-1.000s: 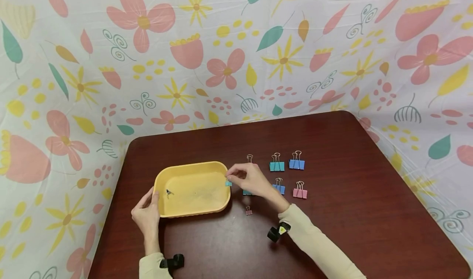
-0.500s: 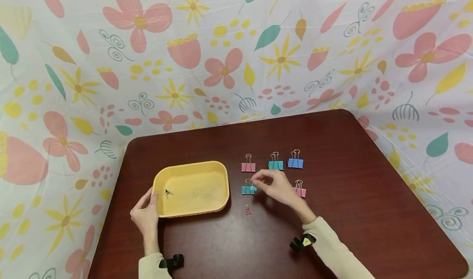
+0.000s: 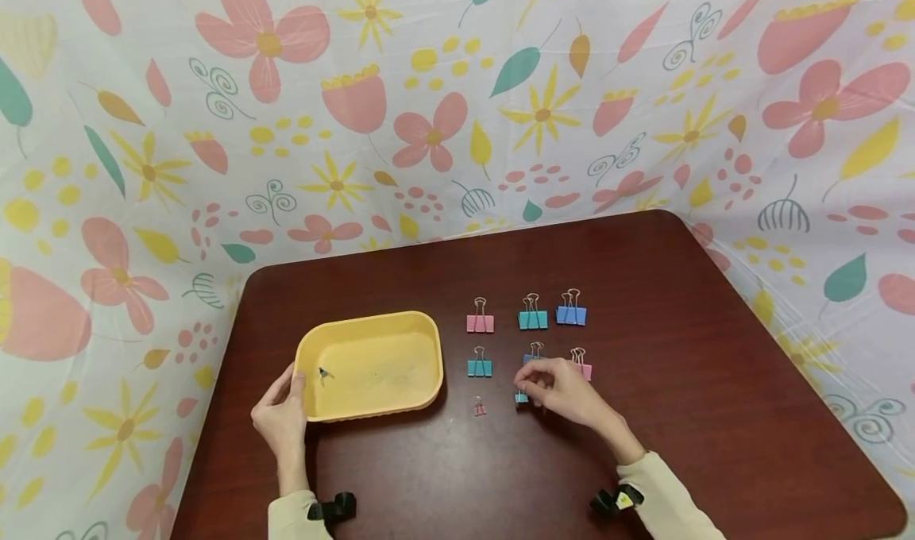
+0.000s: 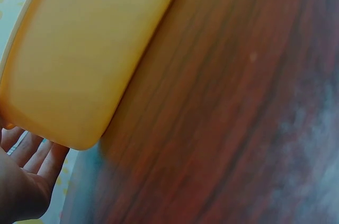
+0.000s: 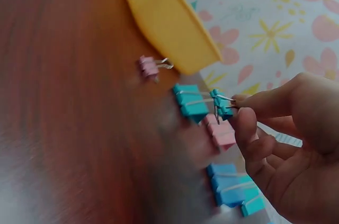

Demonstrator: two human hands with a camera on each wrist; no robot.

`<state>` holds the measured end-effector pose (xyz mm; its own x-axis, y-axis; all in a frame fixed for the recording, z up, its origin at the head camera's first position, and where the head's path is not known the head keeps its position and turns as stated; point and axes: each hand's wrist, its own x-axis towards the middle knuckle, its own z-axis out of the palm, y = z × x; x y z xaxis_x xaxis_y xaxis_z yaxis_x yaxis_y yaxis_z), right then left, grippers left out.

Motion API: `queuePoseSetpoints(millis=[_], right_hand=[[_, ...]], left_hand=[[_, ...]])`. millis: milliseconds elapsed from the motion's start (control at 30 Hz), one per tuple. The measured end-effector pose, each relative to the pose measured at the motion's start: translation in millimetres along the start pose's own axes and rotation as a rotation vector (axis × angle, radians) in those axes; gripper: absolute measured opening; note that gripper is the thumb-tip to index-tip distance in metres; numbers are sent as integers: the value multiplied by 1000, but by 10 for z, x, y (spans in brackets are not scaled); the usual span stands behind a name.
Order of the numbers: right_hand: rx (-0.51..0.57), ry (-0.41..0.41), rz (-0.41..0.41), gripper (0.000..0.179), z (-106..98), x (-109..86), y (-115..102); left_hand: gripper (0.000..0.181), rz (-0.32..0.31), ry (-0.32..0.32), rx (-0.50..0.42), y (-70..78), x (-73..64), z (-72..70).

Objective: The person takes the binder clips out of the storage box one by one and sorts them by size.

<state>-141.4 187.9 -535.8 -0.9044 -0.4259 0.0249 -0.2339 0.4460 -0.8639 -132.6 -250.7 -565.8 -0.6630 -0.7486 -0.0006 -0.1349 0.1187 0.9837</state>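
Observation:
A small teal binder clip (image 3: 521,398) is pinched by its wire handles between the thumb and index finger of my right hand (image 3: 565,389). In the right wrist view that same teal clip (image 5: 221,105) overlaps a larger teal binder clip (image 5: 190,102). My left hand (image 3: 281,417) grips the left end of a yellow plastic tray (image 3: 379,409), thumb at the rim and fingers along the outside. A small dark binder clip (image 3: 324,373) with silver handles lies inside the tray. To the left of my right hand, a tiny pink binder clip (image 3: 480,407) lies on the table.
On the brown table (image 3: 429,484), larger clips form rows: pink (image 3: 480,323), teal (image 3: 532,319) and blue (image 3: 571,316) behind; teal (image 3: 480,368), blue (image 3: 532,358) and pink (image 3: 586,372) nearer. My right hand partly covers the last two. A flowered cloth (image 3: 443,71) hangs behind.
My right hand has carried the small teal clip from the tray's right rim, rightward and toward me, to right of the tiny pink clip. The left hand keeps its hold on the tray.

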Motion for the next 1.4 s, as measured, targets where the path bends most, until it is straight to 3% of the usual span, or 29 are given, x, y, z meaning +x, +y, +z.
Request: queuePoseSetpoints(millis=[233,500,733,933,1100,1267,1400], right_hand=[[-42,-3,1,4,54,-119,119],[-99,16,-18,6,126,-166,182],[-242,97,-140,5,109,-38,37],[-252,101,-245,6,93,294,-296],[-221,20,-320,6,180,712,-644],[-165,-103,-348,10,453,1214,-907],[-143,-226,-304,19,724,1573,-1027]], left_hand=[[25,11,-2,17,34,13,22],[28,-18,-6,20,29,-5,4],[28,-15,-9,20,23,-12,-3],[26,-14,-11,9,12,-10,-9],[26,-9,-7,-5,9,-4,-16],[26,-4,9,1,6,-3,-18],[27,1,9,6,2,-7,10]])
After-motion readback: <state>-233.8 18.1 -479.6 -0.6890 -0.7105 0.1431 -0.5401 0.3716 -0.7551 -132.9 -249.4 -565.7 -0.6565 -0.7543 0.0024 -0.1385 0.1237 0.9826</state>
